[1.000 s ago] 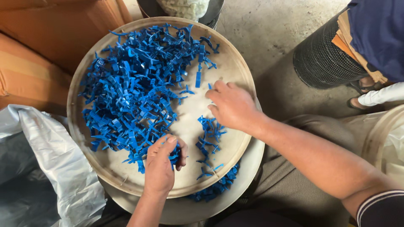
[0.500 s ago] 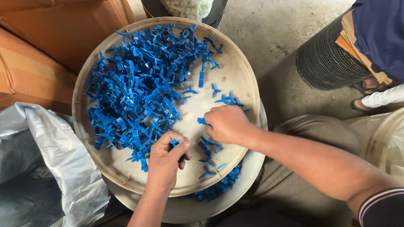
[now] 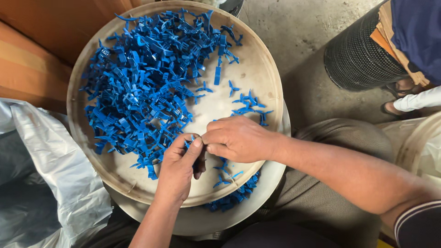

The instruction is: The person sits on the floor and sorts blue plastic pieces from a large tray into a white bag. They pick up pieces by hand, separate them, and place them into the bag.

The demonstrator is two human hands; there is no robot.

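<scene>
A round cream tray (image 3: 268, 76) rests on my lap, heaped on its left and top with small blue plastic pieces (image 3: 142, 87). My left hand (image 3: 177, 167) is over the tray's near part, thumb and fingers pinched on a small blue piece at its fingertips. My right hand (image 3: 236, 138) meets it from the right, fingertips closed on the same spot. A few loose blue pieces (image 3: 248, 103) lie just beyond my right hand, and more (image 3: 225, 172) lie under both hands.
A second, lower tray (image 3: 271, 183) under the first holds several blue pieces (image 3: 234, 197) at its near edge. A grey plastic bag (image 3: 50, 174) lies at the left, a black mesh bin (image 3: 358, 55) at upper right, a person's sandalled foot (image 3: 399, 87) beside it.
My right hand has drawn back from the tray's middle towards my left hand, dragging a few pieces along. Both hands now meet fingertip to fingertip on a blue piece.
</scene>
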